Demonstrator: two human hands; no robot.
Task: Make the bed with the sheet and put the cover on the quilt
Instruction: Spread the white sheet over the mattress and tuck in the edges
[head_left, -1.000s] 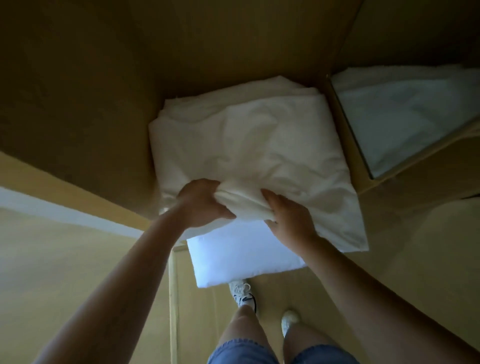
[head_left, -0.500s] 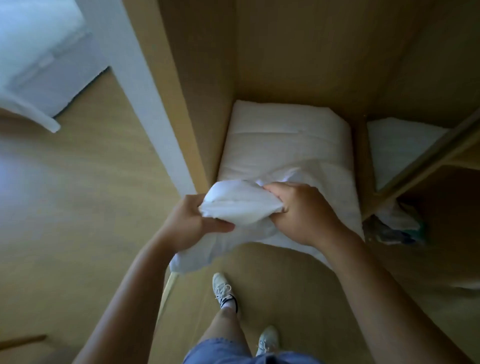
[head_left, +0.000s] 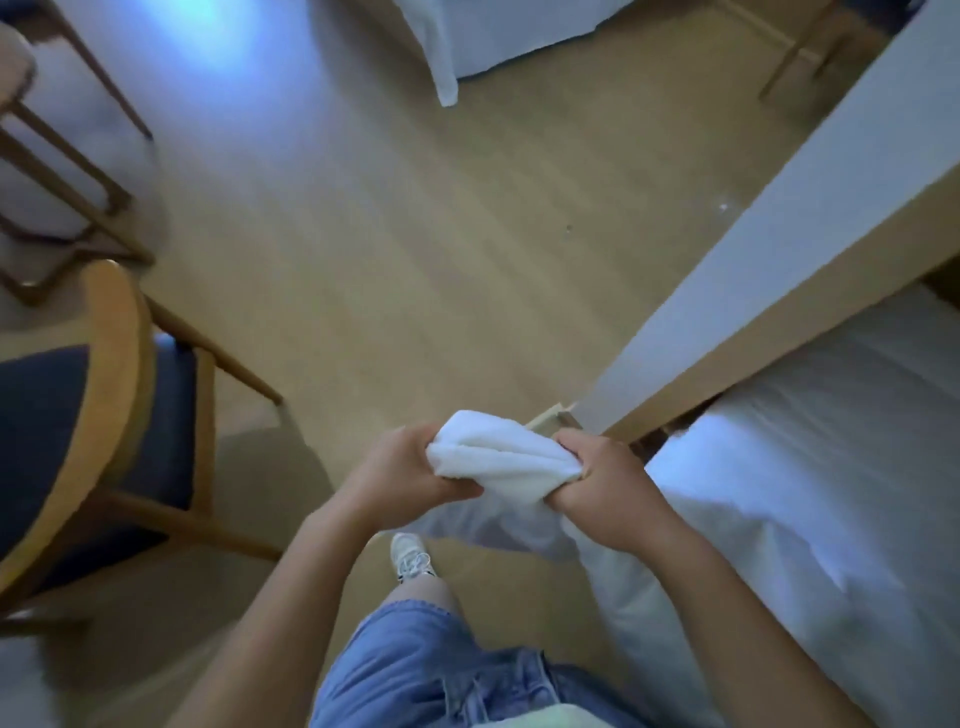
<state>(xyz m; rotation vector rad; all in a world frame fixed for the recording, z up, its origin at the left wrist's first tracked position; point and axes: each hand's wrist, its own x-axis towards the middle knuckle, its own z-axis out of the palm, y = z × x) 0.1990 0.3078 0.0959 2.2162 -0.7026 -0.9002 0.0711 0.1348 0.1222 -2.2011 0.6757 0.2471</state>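
A bunched white sheet (head_left: 501, 460) sits between my hands at the lower middle of the view. My left hand (head_left: 402, 470) grips its left end and my right hand (head_left: 605, 486) grips its right end, with loose cloth hanging below. A thick white quilt (head_left: 810, 467) lies in the open wardrobe at the lower right. The corner of the bed (head_left: 483, 36), draped in white, shows at the top.
A wooden chair with a dark blue seat (head_left: 104, 415) stands at the left, and a second wooden chair (head_left: 57, 171) at the upper left. The wardrobe's white-edged side panel (head_left: 753, 291) runs diagonally on the right. Bare wooden floor (head_left: 415, 223) spreads between.
I have turned left, away from the wardrobe and toward the room. The sheet came out of the wardrobe with both hands and is now bunched tighter over the floor.
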